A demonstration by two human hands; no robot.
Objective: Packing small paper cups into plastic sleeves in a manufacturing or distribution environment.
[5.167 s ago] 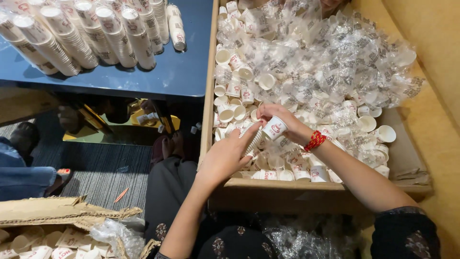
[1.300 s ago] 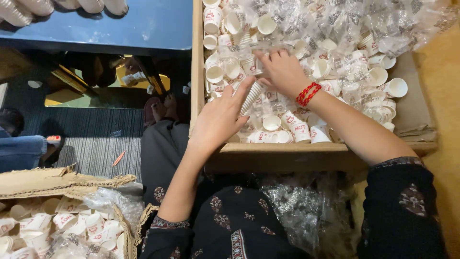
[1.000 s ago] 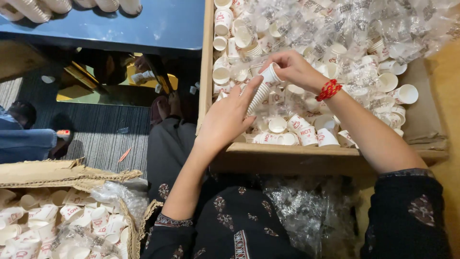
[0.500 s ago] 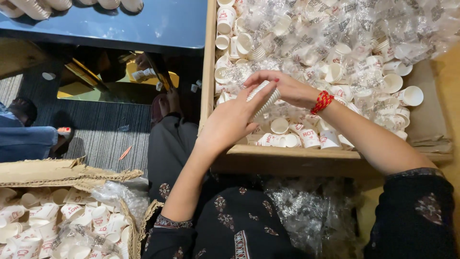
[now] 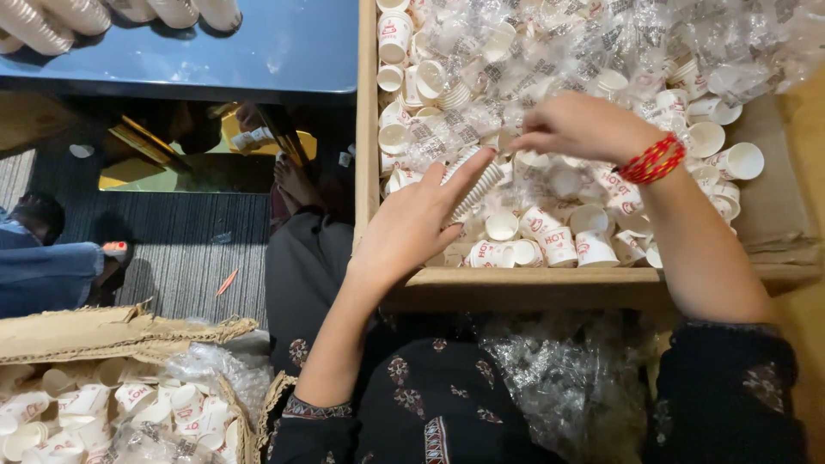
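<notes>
Left hand (image 5: 411, 225) just left of frame centre, fingers curled round a stack of nested paper cups (image 5: 478, 182); grip closed on the stack's lower end, thumb and forefinger stretched along it. Long axis of the stack slanting from lower left to upper right, free end aimed at the right hand (image 5: 577, 129). Right hand just above and right of that end, close but apart from it as far as can be told, fingertips pinched together and turned left toward the stack; whether a single cup sits inside the pinch, cannot tell. Red thread bracelet (image 5: 651, 160) on the right wrist.

Both hands over a shallow wooden tray (image 5: 550, 288) filling the upper right of the frame, heaped with loose white cups (image 5: 559, 247) with red print and crumpled clear plastic wrap (image 5: 550, 51). Loose cups lying directly beneath and right of the stack, so nearer the right hand than the left.

Upper left: blue table (image 5: 284, 51) with ends of more cup stacks (image 5: 51, 21) along the top edge. Lower left: open cardboard box (image 5: 103, 331) lined with plastic and holding more cups. Another person's blue sleeve (image 5: 43, 271) at the left edge, over striped floor (image 5: 189, 258).
</notes>
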